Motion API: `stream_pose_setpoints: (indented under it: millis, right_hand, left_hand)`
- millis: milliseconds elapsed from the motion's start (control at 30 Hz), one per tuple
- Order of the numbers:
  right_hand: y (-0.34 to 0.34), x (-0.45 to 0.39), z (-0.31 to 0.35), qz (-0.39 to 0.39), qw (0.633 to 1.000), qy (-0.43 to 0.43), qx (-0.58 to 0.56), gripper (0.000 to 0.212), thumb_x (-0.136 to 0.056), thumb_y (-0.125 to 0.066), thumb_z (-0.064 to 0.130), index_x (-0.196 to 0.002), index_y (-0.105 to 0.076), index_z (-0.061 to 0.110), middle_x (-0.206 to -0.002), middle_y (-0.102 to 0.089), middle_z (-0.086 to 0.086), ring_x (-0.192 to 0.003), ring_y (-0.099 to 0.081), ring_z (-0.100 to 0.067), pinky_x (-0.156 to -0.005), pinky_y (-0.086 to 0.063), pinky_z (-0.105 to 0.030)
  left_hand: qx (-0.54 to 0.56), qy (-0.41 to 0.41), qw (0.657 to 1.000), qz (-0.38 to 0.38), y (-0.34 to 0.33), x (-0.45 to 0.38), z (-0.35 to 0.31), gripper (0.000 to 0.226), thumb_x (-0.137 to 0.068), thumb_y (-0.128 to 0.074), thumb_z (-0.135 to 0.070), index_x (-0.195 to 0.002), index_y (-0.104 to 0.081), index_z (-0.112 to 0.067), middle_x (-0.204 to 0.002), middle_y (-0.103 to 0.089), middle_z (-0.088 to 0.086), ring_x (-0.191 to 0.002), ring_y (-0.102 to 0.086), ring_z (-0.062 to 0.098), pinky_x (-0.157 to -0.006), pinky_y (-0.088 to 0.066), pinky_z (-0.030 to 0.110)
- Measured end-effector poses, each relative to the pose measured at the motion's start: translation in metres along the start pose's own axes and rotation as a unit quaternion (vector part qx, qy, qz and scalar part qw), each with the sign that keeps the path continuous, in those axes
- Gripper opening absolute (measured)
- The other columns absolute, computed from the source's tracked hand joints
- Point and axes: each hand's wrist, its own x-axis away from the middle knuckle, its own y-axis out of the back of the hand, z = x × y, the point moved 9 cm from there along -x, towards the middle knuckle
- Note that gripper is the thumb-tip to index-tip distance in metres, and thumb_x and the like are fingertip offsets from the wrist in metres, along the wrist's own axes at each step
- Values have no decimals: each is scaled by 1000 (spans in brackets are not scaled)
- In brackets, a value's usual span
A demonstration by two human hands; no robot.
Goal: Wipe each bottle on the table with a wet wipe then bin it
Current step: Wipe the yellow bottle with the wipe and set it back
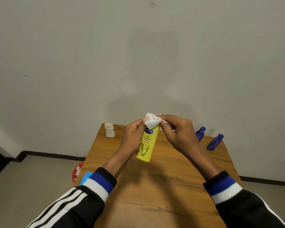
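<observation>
A yellow lotion bottle (147, 143) is held above the wooden table (155, 186), tilted slightly. My left hand (132, 139) grips its left side. My right hand (178, 130) pinches a white wet wipe (151, 121) bunched over the bottle's top. A small white bottle (109, 130) stands at the table's far left corner. Two dark blue bottles (200, 133) (215, 142) stand at the far right, the nearer one partly hidden behind my right hand.
A red bin (77, 171) with white scraps inside sits on the floor left of the table. A blue pack (85, 177) lies at the table's left edge, partly under my left sleeve. A wall stands right behind the table.
</observation>
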Motion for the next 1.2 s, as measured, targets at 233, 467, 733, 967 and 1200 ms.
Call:
stream_pose_setpoints:
  millis: [233,467,733,967,1200]
  right_hand:
    - [10,43,-53,-79,932,-263,-236,15,-96,-62,19,-100,-76,20,-94,-76,4,-86,-70,-9,-71,-57,-29]
    - [-31,65,-41,-77,827,-376,-411,16,-96,-59,13,-101,-74,7,-95,-76,-12,-85,-70,-25,-73,-56,-34]
    - [-36,76,-12,-70,907,-299,-289,25,-92,-67,22,-115,-73,20,-103,-77,6,-97,-72,-11,-79,-60,-29]
    - [-32,85,-6,-82,857,-324,-392,24,-86,-68,26,-107,-75,18,-100,-77,-3,-90,-73,-18,-76,-59,-31]
    - [11,81,-15,-174,877,-302,-330,30,-80,-74,37,-106,-75,22,-98,-75,6,-90,-68,-7,-72,-55,-24]
  left_hand:
    - [12,-32,999,-10,16,-8,-12,35,-105,-40,-37,-97,-62,-11,-75,-67,4,-69,-65,13,-64,-55,32]
    - [-11,24,1000,-8,-6,-1,11,31,-106,-36,-39,-132,-50,-30,-111,-67,1,-91,-67,9,-73,-55,25]
    - [61,87,994,27,-24,14,21,103,-73,-48,-87,-131,-45,-3,-102,-64,15,-96,-66,21,-87,-56,35]
    - [124,68,988,62,-11,17,11,71,-85,-43,-68,-130,-62,-17,-117,-69,13,-108,-68,28,-91,-56,44]
    - [56,25,996,57,5,19,0,63,-96,-22,-62,-117,-72,-29,-109,-73,4,-99,-66,16,-90,-51,35]
